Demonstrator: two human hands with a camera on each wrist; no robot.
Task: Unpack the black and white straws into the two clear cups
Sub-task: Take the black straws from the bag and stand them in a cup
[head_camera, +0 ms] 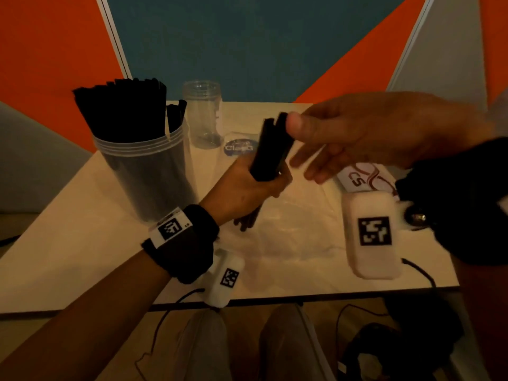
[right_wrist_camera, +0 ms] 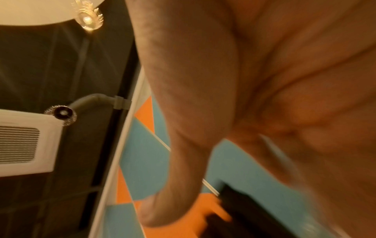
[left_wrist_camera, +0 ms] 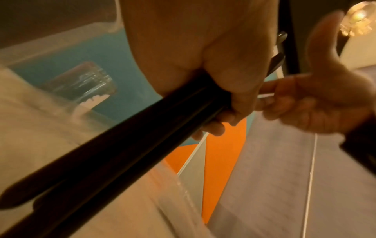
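Note:
My left hand (head_camera: 261, 185) grips a bundle of black straws (head_camera: 270, 149) around its middle and holds it tilted above the table. In the left wrist view the black straws (left_wrist_camera: 122, 145) run from the left hand (left_wrist_camera: 230, 90) toward the lower left. My right hand (head_camera: 299, 144) hovers at the bundle's top with fingers stretched out and the thumb beside the straw tips. It grips nothing that I can see. A clear cup (head_camera: 143, 166) at the left is packed with black straws. A second clear cup (head_camera: 203, 116) stands empty behind it. No white straws show.
A crumpled clear plastic bag (head_camera: 291, 221) lies on the table (head_camera: 68, 257) under my hands. A round blue label (head_camera: 238, 147) and a white card (head_camera: 360, 178) lie further back. Orange, teal and grey panels rise behind the table. Cables hang past the front edge.

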